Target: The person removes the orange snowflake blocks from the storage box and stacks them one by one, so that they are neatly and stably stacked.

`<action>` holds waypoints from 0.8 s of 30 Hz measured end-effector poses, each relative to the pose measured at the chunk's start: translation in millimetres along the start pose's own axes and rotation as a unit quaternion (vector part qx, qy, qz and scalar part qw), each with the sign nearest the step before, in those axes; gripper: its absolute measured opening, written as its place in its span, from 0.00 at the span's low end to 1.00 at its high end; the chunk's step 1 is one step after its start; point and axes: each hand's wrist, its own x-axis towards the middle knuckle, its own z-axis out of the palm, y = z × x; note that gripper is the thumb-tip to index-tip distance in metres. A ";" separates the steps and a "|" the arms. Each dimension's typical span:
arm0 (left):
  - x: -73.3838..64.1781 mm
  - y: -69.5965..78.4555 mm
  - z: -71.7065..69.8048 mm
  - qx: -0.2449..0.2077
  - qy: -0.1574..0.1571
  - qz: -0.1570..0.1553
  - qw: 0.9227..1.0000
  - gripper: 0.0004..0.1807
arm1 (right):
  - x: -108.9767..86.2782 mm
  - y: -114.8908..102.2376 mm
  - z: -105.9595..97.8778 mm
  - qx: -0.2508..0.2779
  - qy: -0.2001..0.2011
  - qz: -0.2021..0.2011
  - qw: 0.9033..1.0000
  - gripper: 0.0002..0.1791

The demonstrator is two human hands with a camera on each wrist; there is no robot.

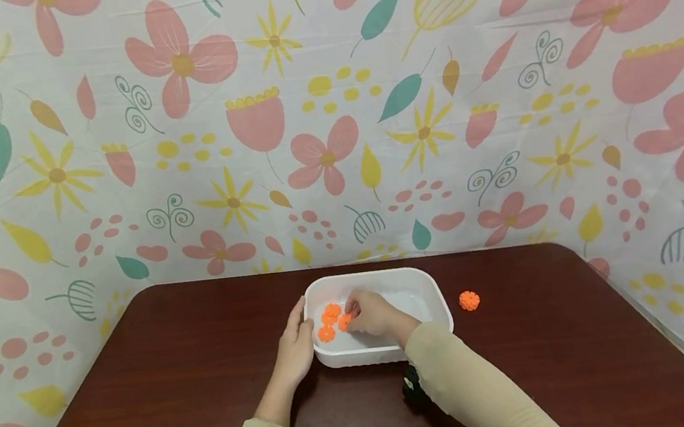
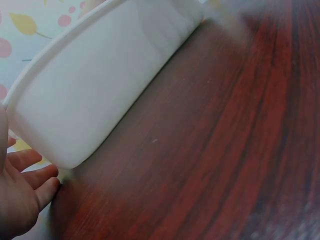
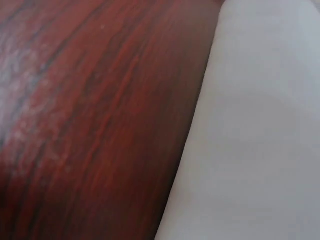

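A white plastic bin point(image 1: 385, 355) with rounded corners sits on the table. My left hand point(image 1: 294, 347) rests against its left end, thumb at the rim. In the left wrist view, the left hand's fingers point(image 2: 37, 175) are straight and spread beside the bin's corner. My right hand point(image 1: 372, 313) reaches over the front rim into the bin and pinches a small orange knobbly piece point(image 1: 344, 323), partly hidden by the fingers. Several similar orange pieces point(image 1: 327, 333) lie beside it at the bin's left end. The right wrist view shows only the bin's outer wall point(image 3: 260, 130) and tabletop.
An orange knobbly ball point(image 1: 469, 300) lies on the dark red-brown wooden table point(image 1: 525, 348), to the right of the bin. A floral-patterned cloth point(image 1: 332, 136) hangs behind the table's far edge. Both wrists wear black straps with cameras.
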 end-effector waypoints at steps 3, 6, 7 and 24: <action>0.3 0.8 -0.4 -0.002 -0.001 -0.003 1.000 0.27 | 0.5 -0.5 -1.6 0.008 0.000 0.007 1.000 0.11; 0.3 0.7 -0.1 -0.006 -0.004 -0.005 1.000 0.27 | 0.5 -0.9 -3.6 0.015 0.002 0.013 1.000 0.09; 0.3 0.6 0.1 -0.007 -0.004 -0.004 1.000 0.27 | 0.4 -1.0 -4.1 0.016 0.003 0.011 1.000 0.08; 0.7 -1.6 1.6 -0.008 0.001 -0.004 1.000 0.27 | -7.2 0.1 -22.7 0.138 0.035 0.003 0.990 0.10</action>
